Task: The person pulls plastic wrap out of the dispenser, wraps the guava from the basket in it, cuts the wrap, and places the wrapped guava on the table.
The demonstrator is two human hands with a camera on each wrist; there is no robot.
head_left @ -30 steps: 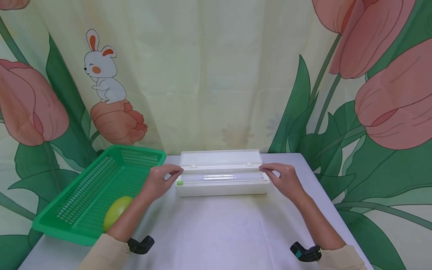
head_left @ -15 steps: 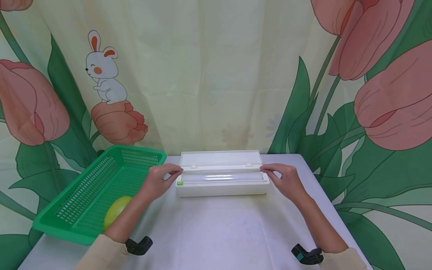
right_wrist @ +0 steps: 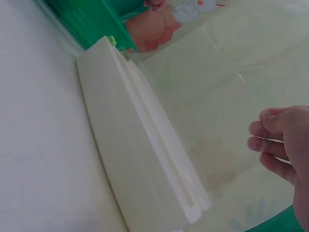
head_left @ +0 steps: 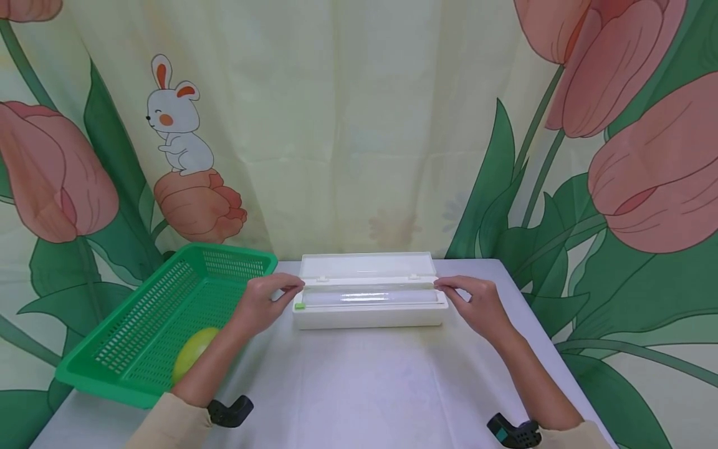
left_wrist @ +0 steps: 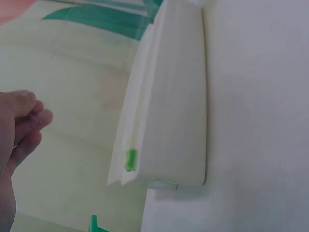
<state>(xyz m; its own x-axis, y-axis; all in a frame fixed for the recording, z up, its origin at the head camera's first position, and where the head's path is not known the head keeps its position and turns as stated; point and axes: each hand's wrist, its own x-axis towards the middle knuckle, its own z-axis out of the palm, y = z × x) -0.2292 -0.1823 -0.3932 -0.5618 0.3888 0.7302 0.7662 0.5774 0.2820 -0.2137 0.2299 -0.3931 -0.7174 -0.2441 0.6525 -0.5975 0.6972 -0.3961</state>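
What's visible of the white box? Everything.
Long, narrow, plastic-looking white box, resting flat on the white tablecloth, right of the green basket. Its lid is open, tipped back. A small green piece sits near the front left end; a shiny roll lies inside. Clear film seems to rise from it to the left hand and right hand, both apart from the box in the wrist views.

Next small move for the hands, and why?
Probably draw the left hand and right hand evenly toward the body. Both appear to pinch clear film, faintly visible by its glint in the right wrist view. They sit at opposite ends of the white dispenser, its lid is open, and white cloth lies in front.
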